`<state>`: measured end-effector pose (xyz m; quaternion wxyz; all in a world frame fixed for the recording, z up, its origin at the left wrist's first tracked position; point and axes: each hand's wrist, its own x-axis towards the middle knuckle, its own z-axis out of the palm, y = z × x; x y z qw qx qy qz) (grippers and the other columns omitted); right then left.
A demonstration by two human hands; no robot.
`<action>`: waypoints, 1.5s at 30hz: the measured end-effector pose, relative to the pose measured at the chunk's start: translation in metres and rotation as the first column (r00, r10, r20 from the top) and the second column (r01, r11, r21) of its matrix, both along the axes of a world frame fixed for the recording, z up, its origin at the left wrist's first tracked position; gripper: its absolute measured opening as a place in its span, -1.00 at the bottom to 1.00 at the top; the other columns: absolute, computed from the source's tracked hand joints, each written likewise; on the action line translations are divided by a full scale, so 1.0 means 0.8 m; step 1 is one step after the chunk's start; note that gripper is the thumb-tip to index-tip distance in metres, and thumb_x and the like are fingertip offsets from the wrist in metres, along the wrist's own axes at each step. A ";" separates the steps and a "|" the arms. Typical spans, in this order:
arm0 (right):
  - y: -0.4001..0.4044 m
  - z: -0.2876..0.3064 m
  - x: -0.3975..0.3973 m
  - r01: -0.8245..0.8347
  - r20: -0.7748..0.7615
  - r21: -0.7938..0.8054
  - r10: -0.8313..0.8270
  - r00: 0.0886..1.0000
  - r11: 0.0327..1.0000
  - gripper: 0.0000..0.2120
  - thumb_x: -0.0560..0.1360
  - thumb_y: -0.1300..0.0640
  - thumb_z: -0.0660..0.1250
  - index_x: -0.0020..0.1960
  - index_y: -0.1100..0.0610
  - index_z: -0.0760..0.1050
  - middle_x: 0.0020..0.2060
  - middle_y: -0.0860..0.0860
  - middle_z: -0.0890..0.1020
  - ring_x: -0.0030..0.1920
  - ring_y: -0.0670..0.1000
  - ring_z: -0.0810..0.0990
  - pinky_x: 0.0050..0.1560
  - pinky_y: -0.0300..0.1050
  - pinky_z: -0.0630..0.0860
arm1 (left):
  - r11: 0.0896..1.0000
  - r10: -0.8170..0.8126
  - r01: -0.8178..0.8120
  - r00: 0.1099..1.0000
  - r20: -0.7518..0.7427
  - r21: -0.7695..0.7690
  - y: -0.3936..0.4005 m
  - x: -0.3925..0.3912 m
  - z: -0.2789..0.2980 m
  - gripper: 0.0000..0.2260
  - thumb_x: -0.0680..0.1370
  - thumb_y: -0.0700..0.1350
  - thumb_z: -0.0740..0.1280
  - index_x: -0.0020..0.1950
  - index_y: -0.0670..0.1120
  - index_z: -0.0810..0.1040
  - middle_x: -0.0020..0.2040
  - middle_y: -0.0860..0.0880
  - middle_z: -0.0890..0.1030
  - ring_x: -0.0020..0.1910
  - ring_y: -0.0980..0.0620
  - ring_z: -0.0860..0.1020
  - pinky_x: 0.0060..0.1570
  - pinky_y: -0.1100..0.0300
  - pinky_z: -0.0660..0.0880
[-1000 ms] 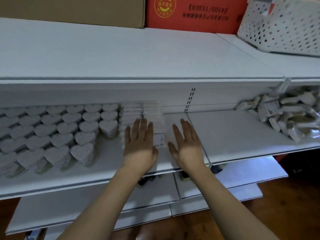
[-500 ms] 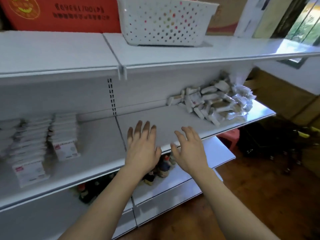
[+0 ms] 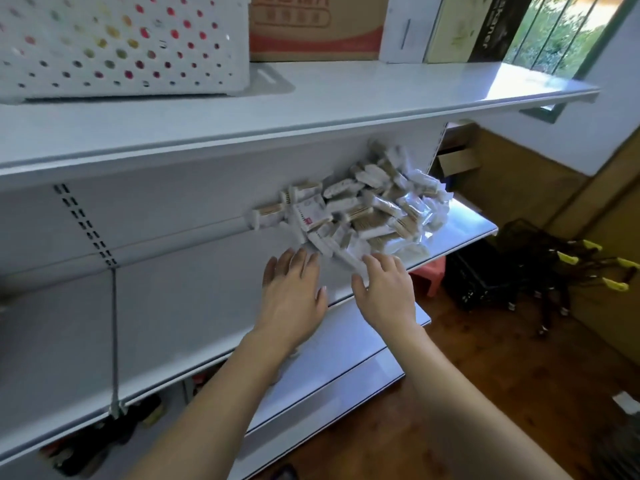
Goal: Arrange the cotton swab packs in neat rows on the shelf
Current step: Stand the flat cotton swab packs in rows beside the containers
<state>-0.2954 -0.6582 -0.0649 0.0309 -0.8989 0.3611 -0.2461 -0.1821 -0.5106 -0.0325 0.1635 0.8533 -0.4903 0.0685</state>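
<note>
A loose heap of cotton swab packs [image 3: 367,209], clear wrappers with white tips and tan sticks, lies at the right end of the white middle shelf [image 3: 194,306]. My left hand [image 3: 292,292] is stretched flat over the shelf, fingers straight, fingertips just short of the heap's near edge. My right hand [image 3: 386,289] is beside it with fingers slightly bent, its fingertips at the nearest packs of the heap. Neither hand holds a pack.
A white perforated basket [image 3: 121,46] and cardboard boxes [image 3: 315,26] stand on the top shelf. Lower shelves jut out below my arms. Black wire baskets [image 3: 540,265] and a pink stool [image 3: 429,275] sit on the wooden floor to the right.
My view has swung right, away from the neat rows of packs. Both hands have travelled right along the shelf and now reach the edge of the loose heap.
</note>
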 end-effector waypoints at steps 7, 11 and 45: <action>-0.065 -0.021 0.049 -0.028 -0.169 -0.072 0.015 0.985 0.997 -0.55 0.43 -0.10 0.44 0.18 0.19 0.60 -0.03 0.14 0.62 -0.03 0.23 0.56 -0.13 0.01 0.53 | 0.991 -0.003 0.022 0.990 -0.140 0.136 -0.096 0.025 -0.007 -0.53 0.68 0.03 0.12 0.56 -0.10 0.24 0.52 -0.08 0.35 0.46 -0.10 0.32 0.42 0.03 0.23; -0.083 -0.044 0.060 -0.108 -0.134 -0.137 0.089 0.987 0.985 -0.61 0.44 -0.02 0.37 0.18 0.15 0.60 0.01 0.09 0.63 -0.01 0.22 0.58 -0.07 0.01 0.50 | 0.987 0.140 -0.087 0.887 -0.440 0.139 -0.116 0.036 -0.008 -0.59 0.69 0.05 0.12 0.53 -0.03 0.28 0.48 -0.07 0.40 0.36 -0.12 0.44 0.27 0.03 0.41; -0.180 0.049 0.050 -0.698 0.242 -0.274 0.750 0.615 0.661 -0.66 0.43 0.22 0.37 0.19 0.12 0.66 0.21 0.05 0.63 0.13 0.21 0.57 0.07 0.08 0.56 | 0.571 -0.257 -0.805 0.014 -0.966 -0.164 -0.208 0.003 0.059 -0.59 0.62 0.13 0.30 0.19 -0.22 0.53 0.15 -0.19 0.66 0.05 -0.12 0.68 -0.18 -0.02 0.66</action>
